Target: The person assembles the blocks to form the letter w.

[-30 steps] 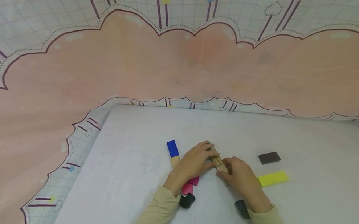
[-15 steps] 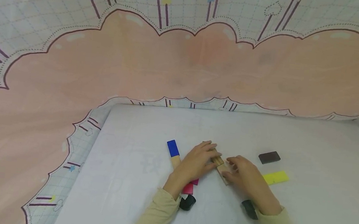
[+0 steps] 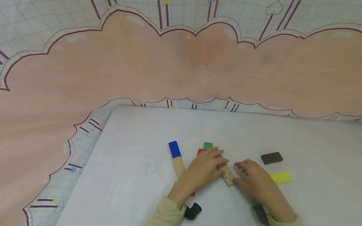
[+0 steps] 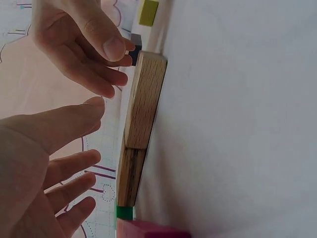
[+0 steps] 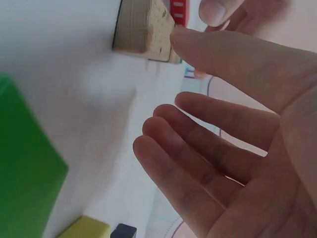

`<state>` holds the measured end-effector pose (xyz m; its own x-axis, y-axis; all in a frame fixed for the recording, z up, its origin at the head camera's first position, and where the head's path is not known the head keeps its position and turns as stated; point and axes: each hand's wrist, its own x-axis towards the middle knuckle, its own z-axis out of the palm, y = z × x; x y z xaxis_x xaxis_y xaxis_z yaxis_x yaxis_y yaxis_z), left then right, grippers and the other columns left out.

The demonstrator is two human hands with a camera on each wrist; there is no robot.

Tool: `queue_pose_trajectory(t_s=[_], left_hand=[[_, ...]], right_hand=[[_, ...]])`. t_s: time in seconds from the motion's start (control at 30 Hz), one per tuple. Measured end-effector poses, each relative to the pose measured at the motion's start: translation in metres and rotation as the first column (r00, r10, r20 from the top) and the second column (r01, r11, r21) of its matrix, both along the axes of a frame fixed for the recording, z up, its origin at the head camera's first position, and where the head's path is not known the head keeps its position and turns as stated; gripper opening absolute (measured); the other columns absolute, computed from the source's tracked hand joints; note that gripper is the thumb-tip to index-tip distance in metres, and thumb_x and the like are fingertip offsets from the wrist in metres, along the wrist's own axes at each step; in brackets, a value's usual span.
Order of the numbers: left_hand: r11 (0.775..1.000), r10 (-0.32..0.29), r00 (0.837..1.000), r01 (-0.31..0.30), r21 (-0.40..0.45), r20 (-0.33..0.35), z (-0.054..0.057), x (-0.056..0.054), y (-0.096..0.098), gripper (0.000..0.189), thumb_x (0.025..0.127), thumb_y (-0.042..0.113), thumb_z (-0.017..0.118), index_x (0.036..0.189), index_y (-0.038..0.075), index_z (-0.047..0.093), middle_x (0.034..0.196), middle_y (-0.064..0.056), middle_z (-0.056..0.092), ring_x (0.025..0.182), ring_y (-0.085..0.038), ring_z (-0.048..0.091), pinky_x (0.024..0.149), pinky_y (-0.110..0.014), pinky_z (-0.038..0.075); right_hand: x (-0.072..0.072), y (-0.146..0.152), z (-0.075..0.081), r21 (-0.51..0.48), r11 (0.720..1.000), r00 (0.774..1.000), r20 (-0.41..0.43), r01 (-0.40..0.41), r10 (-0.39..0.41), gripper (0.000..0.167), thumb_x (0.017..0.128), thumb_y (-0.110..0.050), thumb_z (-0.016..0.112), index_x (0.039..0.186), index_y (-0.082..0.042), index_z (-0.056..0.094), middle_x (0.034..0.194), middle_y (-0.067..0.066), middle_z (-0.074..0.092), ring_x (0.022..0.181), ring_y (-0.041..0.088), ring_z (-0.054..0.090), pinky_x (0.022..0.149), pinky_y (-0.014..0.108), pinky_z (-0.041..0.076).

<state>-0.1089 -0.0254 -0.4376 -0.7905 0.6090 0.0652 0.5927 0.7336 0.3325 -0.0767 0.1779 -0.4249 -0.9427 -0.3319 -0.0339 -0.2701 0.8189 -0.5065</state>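
- The left hand has its fingers apart and relaxed, beside the wooden blocks.
- The right hand is likewise loose, thumb and fingers apart.
- Those blocks lie lined up on the white table, their visible end between the hands (whether a fingertip touches, I cannot tell).
- A yellow block and dark block lie near the right hand.

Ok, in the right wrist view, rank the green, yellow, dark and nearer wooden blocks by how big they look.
1. Green block
2. Nearer wooden block
3. Yellow block
4. Dark block
Green looks closest to the camera and is cut off by the frame, so its true rank is unsure.
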Motion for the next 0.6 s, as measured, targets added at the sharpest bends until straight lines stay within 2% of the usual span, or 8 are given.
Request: queue_pose_trajectory(t_s=[0.17,0.4,0.6], left_hand=[[1.0,-0.002,1.0,0.002,-0.015,-0.005,-0.002,0.006,0.003,0.036,0.095,0.033,0.067,0.129,0.021,0.067,0.147,-0.002,0.053,0.144,-0.021,0.039,0.121,-0.034,0.03],[1.0,-0.007,1.0,0.007,-0.03,-0.012,-0.002,0.013,0.007,0.037,0.096,0.036,0.065,0.129,0.02,0.067,0.148,-0.001,0.052,0.145,-0.02,0.037,0.123,-0.03,0.024],[0.999,-0.023,0.999,0.022,-0.032,-0.035,-0.004,0.015,0.008,0.036,0.096,0.037,0.064,0.128,0.02,0.068,0.146,-0.001,0.053,0.144,-0.019,0.039,0.122,-0.029,0.024]], right_hand=[[0.004,0.006,-0.001,-0.005,1.0,0.999,-0.027,-0.018,0.018,0.039,0.081,-0.014,0.081,0.114,0.002,0.068,0.103,0.009,0.067,0.091,0.024,0.065,0.08,0.044,0.058],[0.007,0.013,-0.001,0.026,0.999,1.0,0.005,-0.021,0.021,0.041,0.082,-0.016,0.081,0.116,0.001,0.068,0.105,0.009,0.068,0.093,0.023,0.065,0.083,0.045,0.058],[0.01,0.021,-0.002,0.043,0.997,0.998,0.015,-0.06,0.06,0.041,0.081,-0.017,0.081,0.116,-0.001,0.068,0.105,0.006,0.068,0.095,0.023,0.065,0.085,0.045,0.058]])
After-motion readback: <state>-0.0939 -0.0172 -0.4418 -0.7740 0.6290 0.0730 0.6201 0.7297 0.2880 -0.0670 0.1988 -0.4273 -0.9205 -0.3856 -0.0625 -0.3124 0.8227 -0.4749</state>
